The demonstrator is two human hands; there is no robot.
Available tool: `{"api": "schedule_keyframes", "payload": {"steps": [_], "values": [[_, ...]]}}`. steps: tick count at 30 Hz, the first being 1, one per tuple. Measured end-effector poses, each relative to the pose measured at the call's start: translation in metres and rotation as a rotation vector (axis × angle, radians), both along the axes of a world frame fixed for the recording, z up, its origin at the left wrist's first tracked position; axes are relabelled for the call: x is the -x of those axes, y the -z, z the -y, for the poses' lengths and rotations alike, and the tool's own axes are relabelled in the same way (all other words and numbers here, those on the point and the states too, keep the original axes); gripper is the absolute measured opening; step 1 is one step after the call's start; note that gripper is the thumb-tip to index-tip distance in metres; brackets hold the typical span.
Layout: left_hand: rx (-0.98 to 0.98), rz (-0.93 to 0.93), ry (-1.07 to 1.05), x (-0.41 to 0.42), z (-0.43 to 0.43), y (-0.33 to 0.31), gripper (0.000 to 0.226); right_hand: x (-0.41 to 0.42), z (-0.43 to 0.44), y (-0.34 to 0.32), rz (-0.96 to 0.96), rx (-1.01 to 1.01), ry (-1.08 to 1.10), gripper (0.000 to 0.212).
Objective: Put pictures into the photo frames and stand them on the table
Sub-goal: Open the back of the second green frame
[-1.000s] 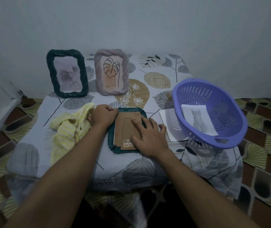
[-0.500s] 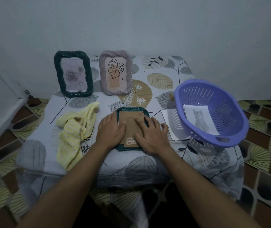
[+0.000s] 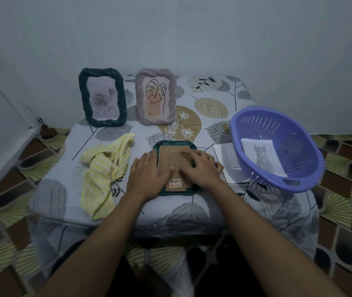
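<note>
A dark green photo frame [image 3: 174, 144] lies face down near the table's front edge, its brown cardboard back [image 3: 171, 163] facing up. My left hand [image 3: 148, 174] rests flat on the frame's left side, thumb on the cardboard. My right hand [image 3: 200, 169] presses the cardboard's right side with fingers spread. Two filled frames stand upright at the back: a dark green frame [image 3: 102, 100] with a rose picture and a mauve frame [image 3: 155, 96] with a leaf drawing. A cat picture [image 3: 261, 158] lies inside the purple basket [image 3: 277, 146].
A crumpled yellow cloth [image 3: 104, 172] lies left of the flat frame. A white sheet [image 3: 226, 161] sticks out from under the basket. The small table [image 3: 213, 97] has a leaf-print cover, a wall behind it and tiled floor [image 3: 346, 211] around it.
My left hand has moved from the yellow cloth's edge onto the left side of the face-down frame. My right hand stays pressed on the cardboard back.
</note>
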State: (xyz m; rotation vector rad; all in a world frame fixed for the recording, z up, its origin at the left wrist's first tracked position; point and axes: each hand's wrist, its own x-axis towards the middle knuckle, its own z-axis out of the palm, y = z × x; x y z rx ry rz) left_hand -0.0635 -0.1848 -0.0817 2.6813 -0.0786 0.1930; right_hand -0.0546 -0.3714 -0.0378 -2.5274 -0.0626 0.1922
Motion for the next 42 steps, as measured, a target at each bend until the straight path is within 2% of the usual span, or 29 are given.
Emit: {"api": "schedule_keyframes", "payload": {"steps": [4,11,16,19,34,37,42], "values": [[-0.021,0.016,-0.008,-0.002,-0.002,0.003,0.083,-0.015,-0.009,-0.002,0.085,-0.21,0.202,0.049],[0.005,0.039,-0.022,-0.003,-0.003,0.001,0.075,-0.052,-0.017,0.005,0.048,-0.134,0.386,0.045],[0.002,0.05,-0.03,-0.001,-0.001,-0.001,0.078,-0.055,-0.023,0.009,0.11,-0.072,0.478,0.025],[0.008,0.047,-0.038,-0.001,0.0,0.0,0.079,-0.053,-0.026,0.01,0.152,-0.073,0.511,0.022],[0.028,0.043,-0.044,0.0,0.001,-0.002,0.078,-0.053,-0.017,0.0,0.105,-0.085,0.471,0.028],[0.042,0.038,-0.049,0.0,0.002,-0.004,0.076,-0.052,-0.012,-0.001,0.078,-0.078,0.379,0.033],[0.09,0.048,-0.047,0.003,0.003,-0.009,0.073,-0.028,-0.003,-0.003,0.038,0.055,0.068,0.059]]}}
